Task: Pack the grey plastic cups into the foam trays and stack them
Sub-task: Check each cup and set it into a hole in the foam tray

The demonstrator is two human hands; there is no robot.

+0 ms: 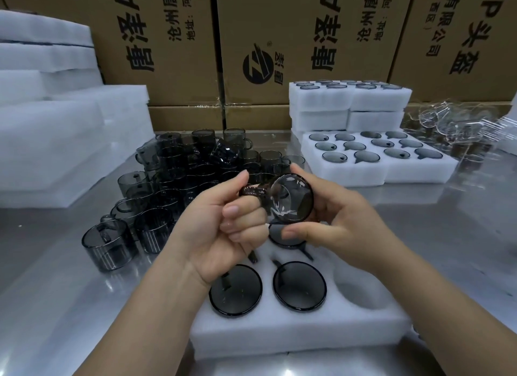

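Curled fingers [237, 212] of the left hand [221, 235] grip the handle of a cup [289, 199], while the right hand [347, 224] pinches its body, thumb below and fingertips at the top. The cup hangs on its side above the near tray [293, 336], which lies on the bench [56, 305] with at least three cups seated and one pocket [356, 289] bare at the right.

The smooth plastic could slip as the hold passes from two hands to one and drop onto the seated cups, scuffing them. If the handle misses the pocket's notch, the cup would likely sit proud or tear the foam, and a tray stacked on top would rock. A stray left forearm could topple the pile [167, 185] of loose cups.
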